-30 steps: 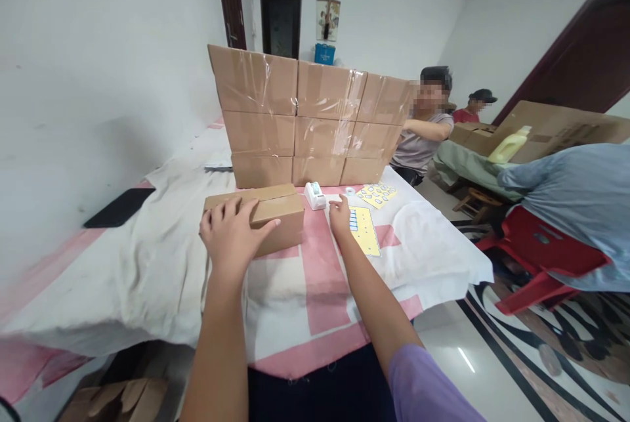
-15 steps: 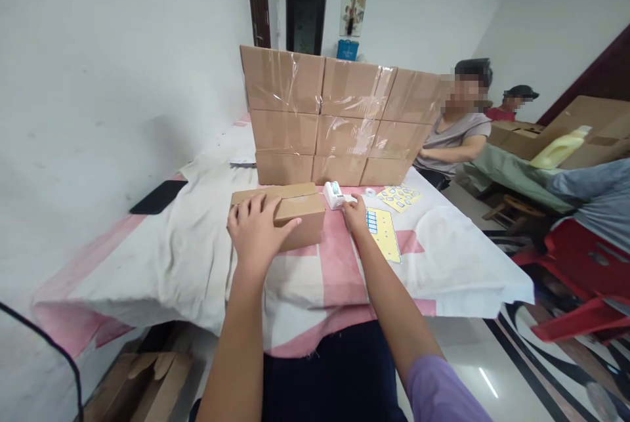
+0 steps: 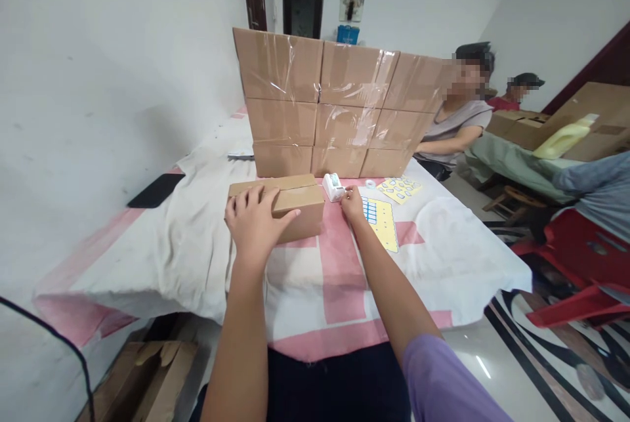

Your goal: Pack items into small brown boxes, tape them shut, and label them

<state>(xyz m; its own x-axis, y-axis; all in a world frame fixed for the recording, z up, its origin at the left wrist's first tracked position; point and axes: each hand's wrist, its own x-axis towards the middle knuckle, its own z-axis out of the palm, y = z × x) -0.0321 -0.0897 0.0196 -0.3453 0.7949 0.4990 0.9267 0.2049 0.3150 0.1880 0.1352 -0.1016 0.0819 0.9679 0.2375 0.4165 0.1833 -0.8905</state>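
Observation:
A closed cardboard box [image 3: 300,202] lies in front of me on the cloth. My left hand [image 3: 253,215] rests on its left part, fingers spread over the top and thumb along the front side. Just right of the box stands a small white device [image 3: 333,187] that looks like a label printer, with a greenish window on top. My right hand [image 3: 352,204] is at its right front edge, with thumb and fingers pinched together. Whatever sits between those fingertips is hidden. Beside this hand lies a yellow sheet [image 3: 386,228] with blue markings.
Behind stands a taped wall of stacked cartons [image 3: 344,107]. A second yellow sheet [image 3: 401,189] and a small white ring [image 3: 370,184] lie to the right. On the left is a dark flat object [image 3: 156,190]. An opened carton [image 3: 147,376] sits below. A co-worker [image 3: 462,120] sits at the right.
My right fingers have drawn in and curled closer against the white device. A white slip seen between them and the device earlier is now hidden. My left hand stays on the box.

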